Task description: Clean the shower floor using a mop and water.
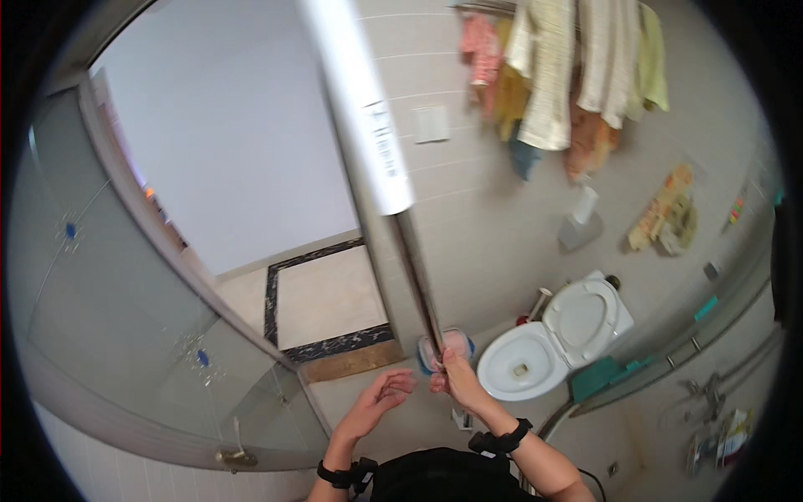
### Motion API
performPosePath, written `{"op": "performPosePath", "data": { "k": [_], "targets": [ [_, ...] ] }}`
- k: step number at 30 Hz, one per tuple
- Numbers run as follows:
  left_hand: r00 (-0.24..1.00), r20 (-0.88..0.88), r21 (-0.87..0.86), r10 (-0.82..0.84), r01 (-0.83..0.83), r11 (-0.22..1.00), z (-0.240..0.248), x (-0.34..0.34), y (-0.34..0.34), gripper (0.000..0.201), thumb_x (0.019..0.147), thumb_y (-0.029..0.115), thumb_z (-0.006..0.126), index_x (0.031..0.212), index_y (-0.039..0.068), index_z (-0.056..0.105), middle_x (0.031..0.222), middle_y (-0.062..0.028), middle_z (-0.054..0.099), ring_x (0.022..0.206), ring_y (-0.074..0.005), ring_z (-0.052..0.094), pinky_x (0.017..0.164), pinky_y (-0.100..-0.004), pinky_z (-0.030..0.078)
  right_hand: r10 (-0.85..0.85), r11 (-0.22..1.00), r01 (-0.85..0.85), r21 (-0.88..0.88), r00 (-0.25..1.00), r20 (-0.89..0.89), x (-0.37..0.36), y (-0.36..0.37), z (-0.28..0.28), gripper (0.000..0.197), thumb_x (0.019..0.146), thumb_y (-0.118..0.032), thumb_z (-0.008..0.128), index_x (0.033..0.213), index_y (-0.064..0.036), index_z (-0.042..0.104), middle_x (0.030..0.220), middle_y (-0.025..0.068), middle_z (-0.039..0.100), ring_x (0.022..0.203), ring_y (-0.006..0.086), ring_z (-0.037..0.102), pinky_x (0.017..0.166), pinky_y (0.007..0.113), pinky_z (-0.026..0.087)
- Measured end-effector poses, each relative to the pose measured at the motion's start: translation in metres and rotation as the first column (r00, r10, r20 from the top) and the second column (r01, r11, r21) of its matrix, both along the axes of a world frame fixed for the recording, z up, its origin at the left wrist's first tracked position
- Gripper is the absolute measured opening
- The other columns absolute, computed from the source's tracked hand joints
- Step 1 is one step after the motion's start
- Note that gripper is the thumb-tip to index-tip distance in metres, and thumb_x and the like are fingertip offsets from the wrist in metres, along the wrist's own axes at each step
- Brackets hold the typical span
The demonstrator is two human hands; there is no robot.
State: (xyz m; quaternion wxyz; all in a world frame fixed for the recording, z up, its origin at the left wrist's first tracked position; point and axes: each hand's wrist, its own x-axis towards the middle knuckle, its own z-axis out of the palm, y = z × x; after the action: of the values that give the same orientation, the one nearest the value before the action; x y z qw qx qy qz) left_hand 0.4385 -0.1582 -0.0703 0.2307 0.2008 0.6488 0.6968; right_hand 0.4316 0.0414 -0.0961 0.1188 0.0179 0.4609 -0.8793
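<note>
- A bathroom is shown from above through a fisheye lens; its pale tiled wall (468,209) is seen to bend toward the rim of the view.
- A light tiled floor (393,418) is seen below, and a darker threshold strip (347,361) is laid across an open doorway (318,293), beyond which a lighter floor bordered in dark stone is visible.
- A curved glass shower screen (125,335) is set at the left; a second curved glass panel (711,318) is set at the right.
- A white toilet (552,339) is placed by the wall, its lid raised.
- Towels and cloths (560,75) in cream, pink, yellow and orange are hung from a rail at the top.
- A long pole (368,142) is seen running from the top of the view down to the hands; its upper part is sheathed in white, its lower part (418,284) is bare, dark and thin.
- The pole's lower end is located just in front of a small pink-and-blue tub (447,345) on the floor.
- The right hand (456,378) is closed around the lower end of the pole.
- The left hand (381,402) is held open just beside the right, fingers loosely curled, with nothing gripped.
- A dark strap is worn on each wrist.
</note>
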Motion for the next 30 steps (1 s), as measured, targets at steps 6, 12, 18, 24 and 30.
{"op": "performPosePath", "data": {
  "k": [6, 12, 18, 24, 30],
  "targets": [
    [0.992, -0.059, -0.028, 0.11, -0.112, 0.993, 0.024, -0.001, -0.084, 0.045, 0.086, 0.008, 0.05, 0.129, 0.006, 0.037, 0.122, -0.0067, 0.046, 0.108, -0.0163, 0.046, 0.092, -0.0298, 0.036, 0.193, 0.981, -0.194, -0.017, 0.98, -0.056, -0.065, -0.077, -0.009, 0.051, 0.085, -0.059, 0.037, 0.089, -0.0087, 0.041, 0.075, -0.0025, 0.035, 0.055, 0.0071, 0.036, 0.054, 0.024, 0.038],
    [0.878, -0.363, -0.061, 0.312, -0.356, 0.932, 0.063, -0.048, -0.118, 0.051, 0.086, 0.011, 0.053, 0.131, 0.004, 0.03, 0.127, -0.0105, 0.042, 0.114, -0.0203, 0.043, 0.097, -0.0333, 0.033, 0.34, 0.923, -0.363, -0.128, 0.924, -0.173, -0.15, -0.159, -0.04, 0.053, 0.084, -0.062, 0.035, 0.084, -0.0092, 0.041, 0.072, -0.002, 0.037, 0.056, 0.007, 0.038, 0.053, 0.024, 0.037],
    [0.606, -0.621, 0.046, 0.497, -0.604, 0.795, 0.123, -0.154, -0.146, 0.053, 0.087, 0.016, 0.053, 0.131, 0.001, 0.028, 0.125, -0.0147, 0.043, 0.115, -0.0232, 0.044, 0.098, -0.0347, 0.033, 0.308, 0.95, -0.314, 0.011, 0.924, -0.227, -0.22, -0.276, -0.052, 0.05, 0.086, -0.057, 0.037, 0.098, -0.0094, 0.042, 0.082, 0.0007, 0.043, 0.063, 0.0107, 0.045, 0.058, 0.026, 0.041],
    [0.642, -0.56, 0.164, 0.523, -0.533, 0.83, 0.181, -0.281, -0.191, 0.043, 0.094, 0.026, 0.039, 0.126, -0.003, 0.033, 0.106, -0.0148, 0.055, 0.095, -0.0182, 0.056, 0.087, -0.031, 0.041, 0.222, 0.973, -0.23, -0.035, 0.963, -0.15, -0.292, -0.334, -0.082, 0.05, 0.085, -0.058, 0.041, 0.09, -0.008, 0.035, 0.079, 0.0017, 0.036, 0.066, 0.0103, 0.046, 0.06, 0.026, 0.041],
    [0.745, -0.482, 0.218, 0.461, -0.408, 0.887, 0.211, -0.373, -0.228, 0.042, 0.096, 0.033, 0.033, 0.111, -0.003, 0.047, 0.078, -0.0079, 0.059, 0.069, -0.0128, 0.056, 0.064, -0.0257, 0.045, 0.196, 0.98, -0.198, -0.019, 0.977, -0.079, -0.343, -0.355, -0.087, 0.048, 0.086, -0.056, 0.039, 0.094, -0.0081, 0.035, 0.075, 0.0019, 0.035, 0.064, 0.0125, 0.042, 0.057, 0.026, 0.038]
  ]
}}
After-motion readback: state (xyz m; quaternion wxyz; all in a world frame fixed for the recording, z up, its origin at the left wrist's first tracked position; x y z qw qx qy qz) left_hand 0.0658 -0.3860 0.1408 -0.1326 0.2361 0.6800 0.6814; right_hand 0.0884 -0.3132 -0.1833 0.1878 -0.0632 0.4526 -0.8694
